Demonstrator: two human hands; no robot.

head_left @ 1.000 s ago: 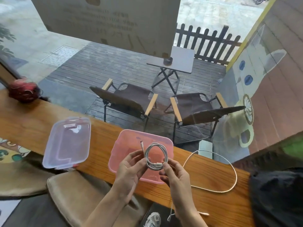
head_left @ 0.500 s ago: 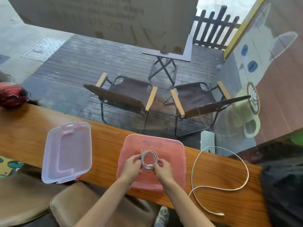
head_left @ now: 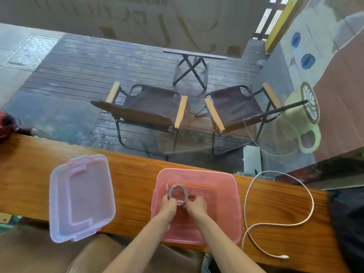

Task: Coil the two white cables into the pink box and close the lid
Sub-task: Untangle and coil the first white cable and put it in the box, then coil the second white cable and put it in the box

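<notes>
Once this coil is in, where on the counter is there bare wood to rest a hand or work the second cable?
Bare wood lies between the clear lid and the pink box, and left of the lid. Right of the box the loose cable sprawls up to the dark bag: crowded. Both hands fill the box.

Box interior: pink box point(head_left: 226, 209) open, both hands and a coil fill its middle; bare floor at 3 o'clock
9 o'clock: lid point(head_left: 81, 198), bare counter point(head_left: 134, 186) strip between
3 o'clock: loose cable point(head_left: 279, 223) sprawls
12 o'clock: window glass, blocked
</notes>
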